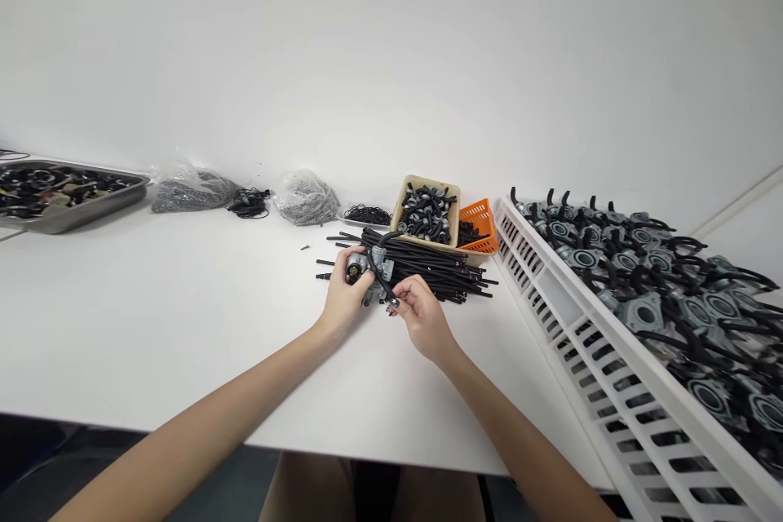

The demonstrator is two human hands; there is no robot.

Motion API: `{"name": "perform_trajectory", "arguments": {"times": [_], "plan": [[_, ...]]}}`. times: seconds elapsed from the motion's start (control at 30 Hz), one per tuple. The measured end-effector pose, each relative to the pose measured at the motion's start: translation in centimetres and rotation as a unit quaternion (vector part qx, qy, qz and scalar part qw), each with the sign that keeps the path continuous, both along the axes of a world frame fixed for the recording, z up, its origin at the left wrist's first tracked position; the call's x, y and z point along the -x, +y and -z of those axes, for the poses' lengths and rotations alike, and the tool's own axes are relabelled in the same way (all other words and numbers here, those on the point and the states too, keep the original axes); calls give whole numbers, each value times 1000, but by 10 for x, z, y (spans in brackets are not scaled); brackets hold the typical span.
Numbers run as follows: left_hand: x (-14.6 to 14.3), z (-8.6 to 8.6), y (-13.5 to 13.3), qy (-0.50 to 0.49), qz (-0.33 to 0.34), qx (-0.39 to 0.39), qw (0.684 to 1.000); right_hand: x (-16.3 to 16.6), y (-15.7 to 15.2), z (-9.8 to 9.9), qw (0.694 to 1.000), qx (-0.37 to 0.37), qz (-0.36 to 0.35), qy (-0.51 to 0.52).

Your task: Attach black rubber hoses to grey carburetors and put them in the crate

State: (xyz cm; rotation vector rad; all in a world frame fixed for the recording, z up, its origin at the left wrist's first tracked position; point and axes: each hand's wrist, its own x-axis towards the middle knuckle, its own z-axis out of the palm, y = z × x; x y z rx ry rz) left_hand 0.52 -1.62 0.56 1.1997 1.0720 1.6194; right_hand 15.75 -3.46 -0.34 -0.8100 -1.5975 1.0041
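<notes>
My left hand (344, 298) is closed around a small grey metal carburettor-like part (370, 265) above the white table (152, 326). A short black rubber hose (378, 261) curves up from that part and back down. My right hand (421, 314) pinches the hose's lower end, which carries a small metal clip (395, 303). Both hands meet just in front of a pile of straight black hoses (428, 265).
A beige box (428, 214) of black-and-grey fittings and an orange basket (478, 224) stand behind the pile. A white slatted crate (612, 342) full of assembled grey parts fills the right. Plastic bags (306, 197) of small pieces and a metal tray (67, 192) lie at the back left.
</notes>
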Motion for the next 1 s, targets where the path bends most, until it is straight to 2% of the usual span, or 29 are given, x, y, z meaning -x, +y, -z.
{"name": "perform_trajectory", "arguments": {"times": [0.27,0.43,0.53,0.63,0.8,0.93,1.0], "plan": [[1,3,-1,-32,24,24,999,4,2,6,1000,16,-1,23],[0,1,-3,-60,26,31,997,1,7,12,993,-38,103,-44],[0,-1,-4,-50,39,29,998,-1,9,14,990,2,126,-63],[-1,0,-2,-70,45,39,996,0,8,13,989,48,134,-36],[-3,1,-1,-126,64,64,988,6,3,6,992,75,65,81],[-5,-2,-5,-148,121,94,977,6,4,0,987,112,-2,113],[-5,-3,-6,-147,129,108,975,3,7,-2,981,145,-18,127]]}}
